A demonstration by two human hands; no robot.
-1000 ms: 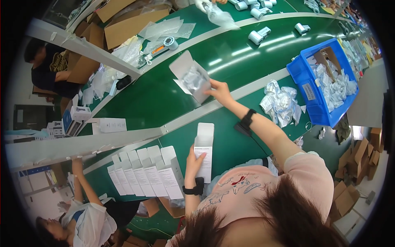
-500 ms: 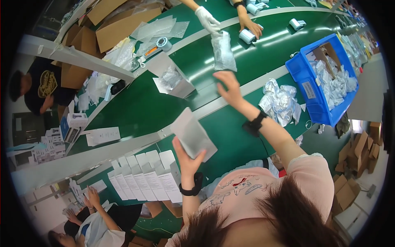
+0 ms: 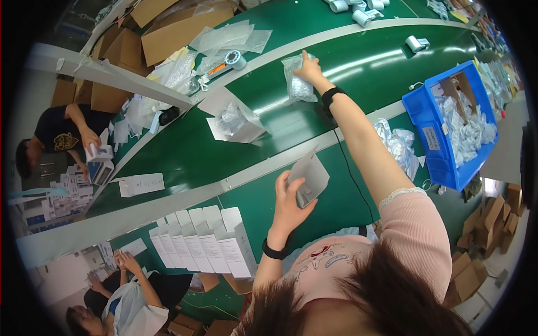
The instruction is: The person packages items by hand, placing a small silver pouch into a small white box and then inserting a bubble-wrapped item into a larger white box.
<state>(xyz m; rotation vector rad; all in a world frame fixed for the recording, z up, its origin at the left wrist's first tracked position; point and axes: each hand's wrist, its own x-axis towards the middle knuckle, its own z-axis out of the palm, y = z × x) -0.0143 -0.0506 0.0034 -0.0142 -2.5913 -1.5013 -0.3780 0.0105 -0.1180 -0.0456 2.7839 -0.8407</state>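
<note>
My left hand (image 3: 290, 204) grips an open white carton (image 3: 311, 182), tilted above the green bench, thumb and fingers on its sides. Stretched across the belt, my right hand (image 3: 309, 70) has its fingers around the upper right part of a clear bubble-wrap packet (image 3: 300, 88). That packet lies on the green belt; what is inside it cannot be made out. Left of it on the belt stands another open white carton (image 3: 246, 131) with a bubble-wrapped item inside. A row of white cartons (image 3: 204, 246) with raised flaps stands left of my left hand.
A blue bin (image 3: 428, 151) of wrapped packets stands at the right, beside a pile of clear packets (image 3: 400, 143). Light-blue devices (image 3: 367, 17) and bubble-wrap sheets (image 3: 230, 36) lie beyond the belt. A white box (image 3: 142, 185) lies farther left. Two people work at the left.
My right hand has reached forward onto the packet. The co-worker's gloved and bare hands have left the far side. My left hand has moved right with the carton and turned it.
</note>
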